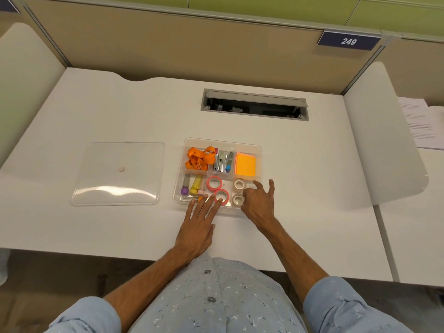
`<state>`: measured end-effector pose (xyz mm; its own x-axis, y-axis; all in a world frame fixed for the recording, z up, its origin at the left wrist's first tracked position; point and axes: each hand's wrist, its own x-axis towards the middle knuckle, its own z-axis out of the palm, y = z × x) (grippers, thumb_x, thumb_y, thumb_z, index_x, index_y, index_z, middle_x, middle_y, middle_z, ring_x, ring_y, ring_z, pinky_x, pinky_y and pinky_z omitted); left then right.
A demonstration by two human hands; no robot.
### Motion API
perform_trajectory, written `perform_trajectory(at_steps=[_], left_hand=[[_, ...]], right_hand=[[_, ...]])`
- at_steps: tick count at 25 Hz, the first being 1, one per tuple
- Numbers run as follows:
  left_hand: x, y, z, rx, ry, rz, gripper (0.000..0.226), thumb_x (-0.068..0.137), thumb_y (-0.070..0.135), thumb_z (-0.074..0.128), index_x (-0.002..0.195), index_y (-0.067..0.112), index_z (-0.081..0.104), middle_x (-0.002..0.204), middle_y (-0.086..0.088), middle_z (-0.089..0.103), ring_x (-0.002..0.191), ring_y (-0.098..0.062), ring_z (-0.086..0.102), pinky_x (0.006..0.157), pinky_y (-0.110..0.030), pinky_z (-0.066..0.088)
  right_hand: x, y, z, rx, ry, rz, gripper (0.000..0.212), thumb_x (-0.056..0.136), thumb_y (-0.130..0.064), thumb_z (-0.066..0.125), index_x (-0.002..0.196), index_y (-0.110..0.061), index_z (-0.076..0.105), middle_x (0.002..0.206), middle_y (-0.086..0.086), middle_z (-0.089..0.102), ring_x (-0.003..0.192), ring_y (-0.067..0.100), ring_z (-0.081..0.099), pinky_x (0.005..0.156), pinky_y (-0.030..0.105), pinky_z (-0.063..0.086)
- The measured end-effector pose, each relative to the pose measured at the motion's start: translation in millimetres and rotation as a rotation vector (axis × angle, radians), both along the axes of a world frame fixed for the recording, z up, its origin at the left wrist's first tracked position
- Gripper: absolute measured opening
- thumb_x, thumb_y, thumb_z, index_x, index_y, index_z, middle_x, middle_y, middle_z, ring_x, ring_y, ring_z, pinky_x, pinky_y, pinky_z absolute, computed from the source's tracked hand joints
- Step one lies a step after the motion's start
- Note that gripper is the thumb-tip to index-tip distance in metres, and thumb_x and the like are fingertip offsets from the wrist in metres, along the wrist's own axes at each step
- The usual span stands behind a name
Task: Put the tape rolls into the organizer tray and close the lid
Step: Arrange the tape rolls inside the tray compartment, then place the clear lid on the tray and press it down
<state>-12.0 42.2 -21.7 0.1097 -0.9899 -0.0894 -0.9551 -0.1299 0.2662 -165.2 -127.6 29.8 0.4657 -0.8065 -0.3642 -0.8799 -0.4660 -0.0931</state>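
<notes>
A clear organizer tray (259, 150) sits mid-desk. Its front middle compartment holds two pink tape rolls (214, 183) (222, 195); the front right one holds two white tape rolls (239, 184) (237, 199). My left hand (198, 224) lies flat on the desk, fingers spread, fingertips touching the nearer pink roll at the tray's front wall. My right hand (260, 200) hovers over the front right compartment, fingers loosely curled beside the white rolls; whether it pinches something is hidden. The clear lid (119, 173) lies flat on the desk, left of the tray.
The tray also holds an orange lanyard (199, 158), staplers (223, 161), orange sticky notes (245, 164) and markers (191, 187). A cable slot (254, 105) is open in the desk behind the tray. Papers (420, 121) lie beyond the right divider.
</notes>
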Motion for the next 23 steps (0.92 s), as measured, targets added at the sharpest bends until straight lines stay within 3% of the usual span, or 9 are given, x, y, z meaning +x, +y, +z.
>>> perform_trajectory(at_steps=[4,9,14,18,23], left_hand=[[1,0,-1,0.002,0.021,-0.004,0.072,0.106,0.033,0.056,0.168,0.02,0.022,0.177,-0.007,0.019,0.165,-0.031,0.016,0.135,-0.058,0.012],[6,1,1,-0.05,0.045,-0.026,0.072,0.107,0.032,0.054,0.168,0.02,0.02,0.177,-0.007,0.016,0.165,-0.03,0.013,0.135,-0.058,0.014],[34,-1,11,-0.146,0.044,0.041,0.064,0.112,0.036,0.044,0.169,0.019,0.019,0.178,-0.007,0.016,0.166,-0.027,0.01,0.135,-0.058,0.014],[92,7,22,-0.16,0.026,0.211,0.063,0.113,0.032,0.038,0.169,0.022,0.011,0.18,-0.005,0.009,0.167,-0.024,0.007,0.136,-0.058,0.01],[176,46,29,-0.137,0.009,0.402,0.065,0.112,0.029,0.044,0.169,0.021,0.015,0.179,-0.007,0.013,0.167,-0.027,0.011,0.136,-0.057,0.009]], right_hand=[[-3,0,3,-0.03,0.0,0.003,0.022,0.099,-0.029,0.064,0.113,-0.02,0.078,0.123,0.0,0.08,0.157,0.02,0.042,0.135,0.057,-0.005],[0,-4,12,-0.217,-0.22,-0.09,0.023,0.094,-0.019,0.061,0.107,-0.018,0.081,0.12,0.003,0.081,0.146,0.023,0.055,0.136,0.049,0.017],[41,2,24,-0.23,-0.337,0.019,0.04,0.101,-0.021,0.061,0.141,-0.02,0.066,0.15,0.002,0.065,0.159,0.026,0.039,0.134,0.056,0.023],[102,23,28,-0.193,-0.395,0.143,0.051,0.099,-0.02,0.059,0.15,-0.019,0.055,0.16,0.001,0.055,0.159,0.025,0.037,0.132,0.054,0.028],[183,63,18,-0.042,-0.372,0.464,0.064,0.103,-0.021,0.056,0.164,-0.014,0.037,0.175,0.006,0.031,0.166,0.026,0.024,0.137,0.051,0.019]])
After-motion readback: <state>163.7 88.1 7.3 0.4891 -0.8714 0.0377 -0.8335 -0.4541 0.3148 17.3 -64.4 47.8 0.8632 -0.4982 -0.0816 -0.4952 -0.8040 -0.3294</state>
